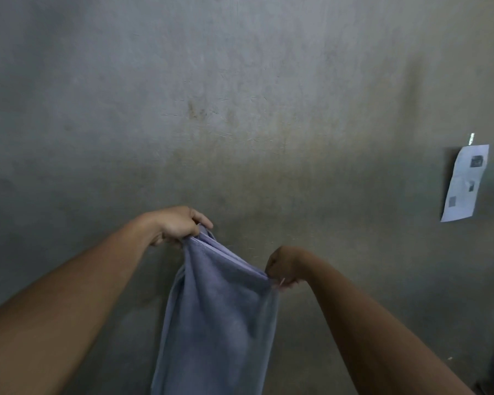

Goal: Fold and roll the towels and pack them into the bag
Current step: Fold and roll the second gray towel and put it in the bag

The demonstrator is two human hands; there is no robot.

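Note:
A lavender-blue towel (217, 317) hangs in the air in front of a grey wall, doubled over lengthwise, and runs out of the frame at the bottom. My left hand (177, 226) grips its upper left corner, held higher. My right hand (284, 266) pinches the upper right corner, lower and closer to me. The top edge stretches taut and slanted between the two hands. No bag is in view.
A bare, stained grey concrete wall (240, 95) fills the view. A white printed sheet of paper (465, 182) is stuck to the wall at the right. A dark edge shows at the far right border.

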